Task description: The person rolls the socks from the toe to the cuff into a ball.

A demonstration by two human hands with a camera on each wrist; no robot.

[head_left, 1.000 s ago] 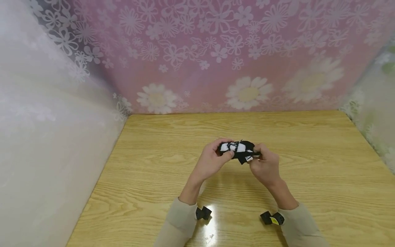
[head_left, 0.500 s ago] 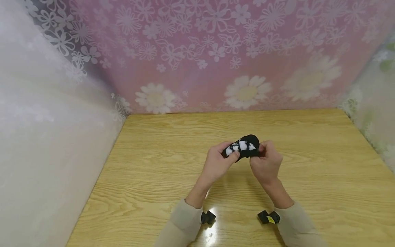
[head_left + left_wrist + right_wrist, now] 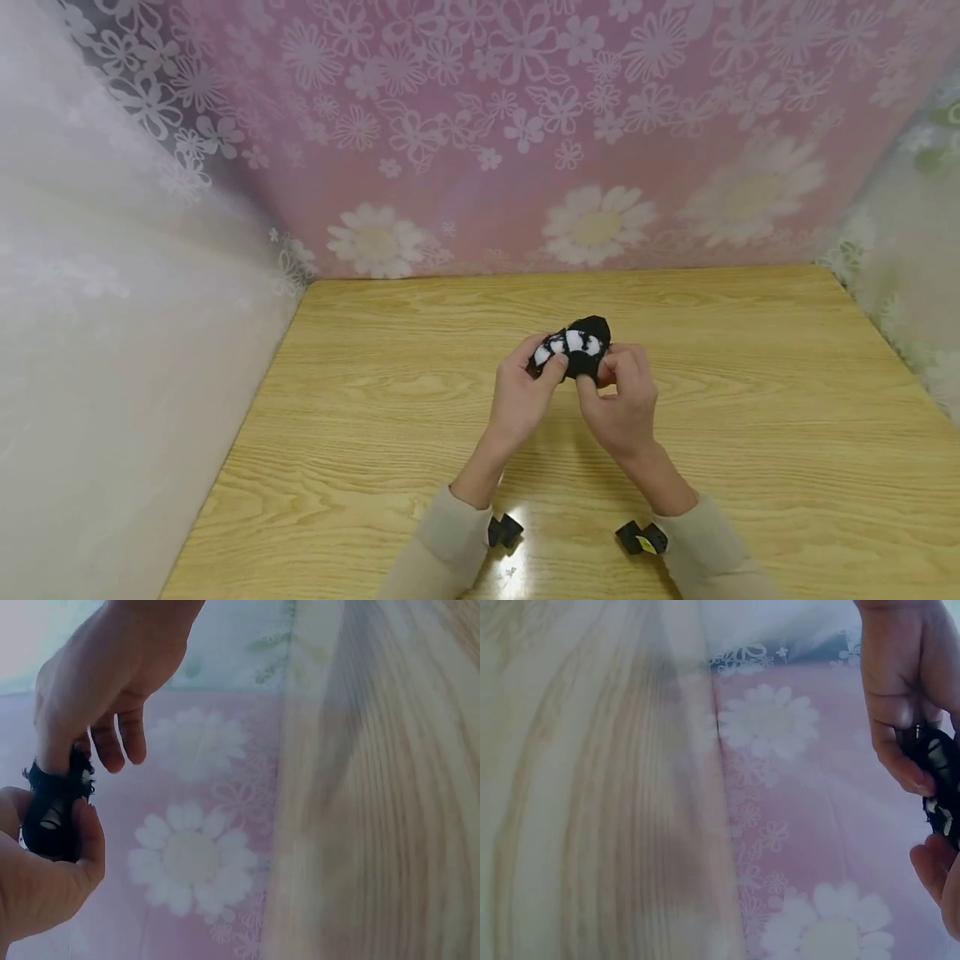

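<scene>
Above the table, a bunched black-and-white knitted sock (image 3: 584, 363) with loose threads is held between both hands. My left hand (image 3: 517, 398) grips its left end, thumb laid across the near face. At the other end, my right hand (image 3: 624, 408) pinches the lower edge between thumb and curled fingers. Seen from the left wrist, the right thumb reaches into the sock's frayed-looking opening, while the left fingers wrap the sock (image 3: 51, 829) from below. In the right wrist view the sock (image 3: 942, 761) is cut off by the frame edge.
A wood-grain table (image 3: 360, 400) lies below the hands. Behind it hangs a pink flowered sheet (image 3: 480, 208), with pale sheets at both sides. Small black devices sit at the left cuff (image 3: 506, 531) and right cuff (image 3: 641, 539).
The loose flap at the sock's right end has been tucked away, and that end now stands rounded and tilted upward. My right hand has shifted left, closer to my left hand.
</scene>
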